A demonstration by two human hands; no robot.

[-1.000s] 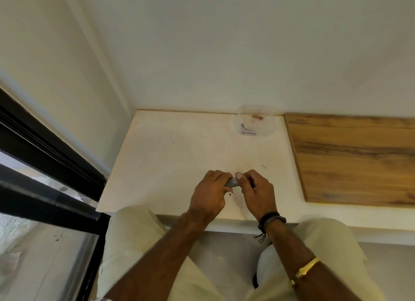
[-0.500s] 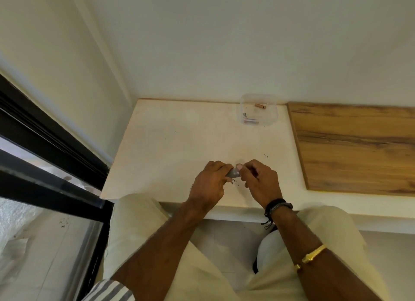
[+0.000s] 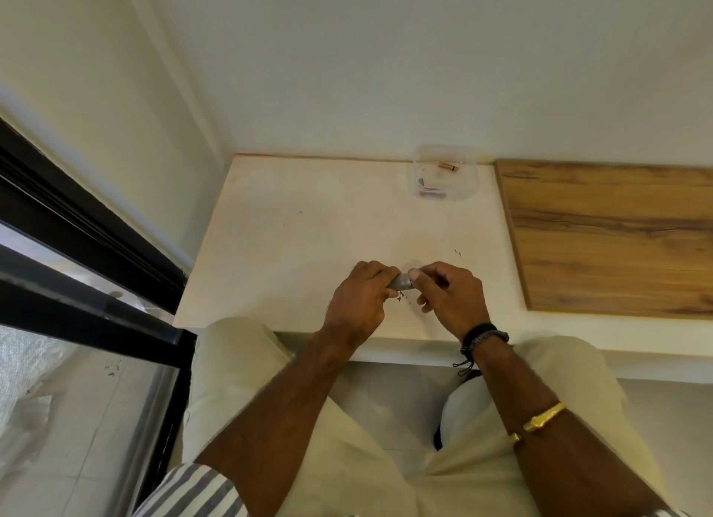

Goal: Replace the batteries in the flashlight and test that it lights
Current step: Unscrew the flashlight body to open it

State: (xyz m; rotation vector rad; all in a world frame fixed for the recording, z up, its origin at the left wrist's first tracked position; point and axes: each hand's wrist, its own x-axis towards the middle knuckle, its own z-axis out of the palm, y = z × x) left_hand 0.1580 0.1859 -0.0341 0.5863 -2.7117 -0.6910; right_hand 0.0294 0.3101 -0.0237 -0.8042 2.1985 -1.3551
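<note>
Both hands pinch the small grey flashlight (image 3: pixel 402 282) near the worktop's (image 3: pixel 308 246) front edge: left hand (image 3: pixel 360 300) closed round the body, right hand (image 3: pixel 449 296) fingertips on its end. It looks light, rigid and slippery; best gripped on the barrel.

Both hands (image 3: pixel 409 296) around a small grey object, probably the flashlight (image 3: pixel 402 282).

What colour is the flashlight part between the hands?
Grey metal, seen from the head view.

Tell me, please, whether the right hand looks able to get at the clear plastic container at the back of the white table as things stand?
Probably yes, once freed: the right hand is gripping the small grey metal flashlight together with the left hand. The white table lies bare between it and the clear plastic container.
</note>
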